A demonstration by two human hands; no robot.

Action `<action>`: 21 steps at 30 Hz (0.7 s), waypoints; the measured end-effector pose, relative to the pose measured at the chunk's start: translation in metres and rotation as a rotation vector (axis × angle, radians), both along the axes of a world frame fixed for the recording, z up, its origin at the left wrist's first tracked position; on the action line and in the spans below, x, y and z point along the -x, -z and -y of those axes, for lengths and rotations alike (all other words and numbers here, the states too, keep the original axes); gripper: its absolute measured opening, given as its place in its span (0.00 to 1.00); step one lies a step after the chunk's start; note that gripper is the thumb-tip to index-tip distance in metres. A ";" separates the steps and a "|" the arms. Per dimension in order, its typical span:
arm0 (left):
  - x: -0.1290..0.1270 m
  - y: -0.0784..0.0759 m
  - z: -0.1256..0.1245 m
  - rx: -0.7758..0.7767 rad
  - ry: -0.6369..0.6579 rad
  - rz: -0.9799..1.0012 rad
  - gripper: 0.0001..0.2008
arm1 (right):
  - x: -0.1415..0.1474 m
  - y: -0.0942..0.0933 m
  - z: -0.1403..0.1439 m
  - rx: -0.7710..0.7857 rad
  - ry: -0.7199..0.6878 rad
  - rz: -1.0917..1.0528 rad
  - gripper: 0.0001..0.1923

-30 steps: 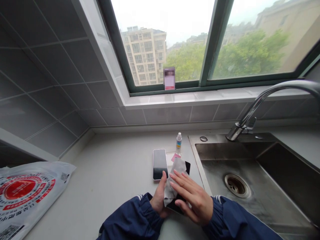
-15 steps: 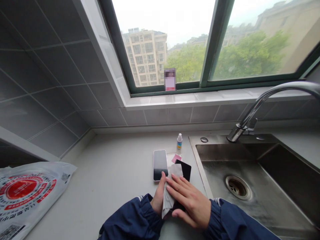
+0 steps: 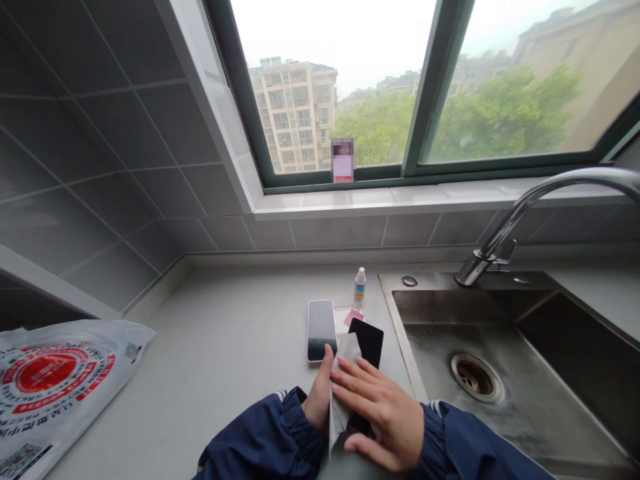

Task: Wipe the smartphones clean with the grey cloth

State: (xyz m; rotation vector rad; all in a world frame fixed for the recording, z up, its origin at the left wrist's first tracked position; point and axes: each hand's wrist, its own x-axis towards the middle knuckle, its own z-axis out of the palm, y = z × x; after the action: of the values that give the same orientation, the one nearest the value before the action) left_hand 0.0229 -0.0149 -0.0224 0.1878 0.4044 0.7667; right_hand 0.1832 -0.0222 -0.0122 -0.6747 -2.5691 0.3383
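A black phone (image 3: 371, 339), a slim dark slab, is tilted between my hands above the counter. Over its left side lies a grey cleaning cloth (image 3: 349, 349) with a zigzag edge. My left hand (image 3: 319, 395) grips the phone's left side, thumb up beside the cloth; its other fingers are hidden. My right hand (image 3: 384, 412) presses the cloth against the phone with long, nearly flat fingers, its thumb apart near the lower end. A second phone (image 3: 321, 330) with a pale rim lies just left of them. Beyond stands a small white-capped spray bottle (image 3: 360, 285).
A pink slip (image 3: 353, 317) lies on the counter (image 3: 235, 327) behind the black phone. To the right is a steel sink (image 3: 420, 320) with a curved faucet (image 3: 510, 217). A printed plastic bag (image 3: 100, 380) sits at the left. A window (image 3: 410, 175) is ahead.
The cloth has slid slightly down toward me, baring more of the black phone's far end. Both hands keep nearly the same place. The view has shifted slightly.
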 end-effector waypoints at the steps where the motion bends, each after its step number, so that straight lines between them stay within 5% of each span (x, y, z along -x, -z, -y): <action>1: 0.000 0.000 -0.001 0.016 0.004 0.001 0.38 | 0.001 -0.001 0.001 0.003 -0.015 -0.007 0.34; 5: 0.002 0.005 -0.001 -0.186 0.021 0.017 0.38 | -0.007 0.004 -0.008 -0.046 0.139 -0.020 0.28; 7: 0.004 0.010 0.001 -0.217 0.270 -0.058 0.49 | -0.013 0.007 -0.014 -0.082 0.251 -0.022 0.27; 9: 0.006 0.014 0.001 -0.247 0.326 -0.101 0.56 | -0.016 0.011 -0.018 -0.106 0.313 -0.017 0.28; 21: 0.002 -0.002 -0.001 -0.111 0.249 -0.186 0.52 | -0.015 0.018 -0.020 -0.060 0.298 0.017 0.28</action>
State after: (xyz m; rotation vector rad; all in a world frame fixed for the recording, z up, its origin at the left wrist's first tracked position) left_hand 0.0206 -0.0137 -0.0200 0.4079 0.5041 0.5284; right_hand 0.1986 -0.0023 -0.0307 -1.0243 -2.4351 0.1563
